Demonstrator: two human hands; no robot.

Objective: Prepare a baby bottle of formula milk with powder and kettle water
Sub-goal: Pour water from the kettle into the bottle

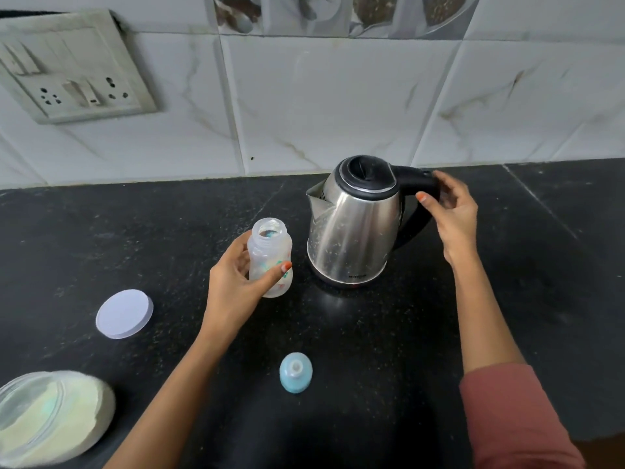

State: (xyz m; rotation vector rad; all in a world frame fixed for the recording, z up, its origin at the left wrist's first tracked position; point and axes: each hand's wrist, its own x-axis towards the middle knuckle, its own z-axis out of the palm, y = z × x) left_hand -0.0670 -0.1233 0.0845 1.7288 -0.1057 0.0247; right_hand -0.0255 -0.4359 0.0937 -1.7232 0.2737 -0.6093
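Observation:
A clear baby bottle stands uncapped on the black counter, and my left hand grips its lower body from the left. Just right of it stands a steel kettle, lid down, spout facing the bottle. My right hand is at the kettle's black handle, thumb and fingers curling round its top; the grip is not fully closed. The bottle's blue teat cap lies on the counter in front. An open jar of pale powder sits at the lower left.
The jar's white lid lies flat left of the bottle. A tiled wall with a socket plate runs behind the counter. Bare black counter extends to the right of the kettle.

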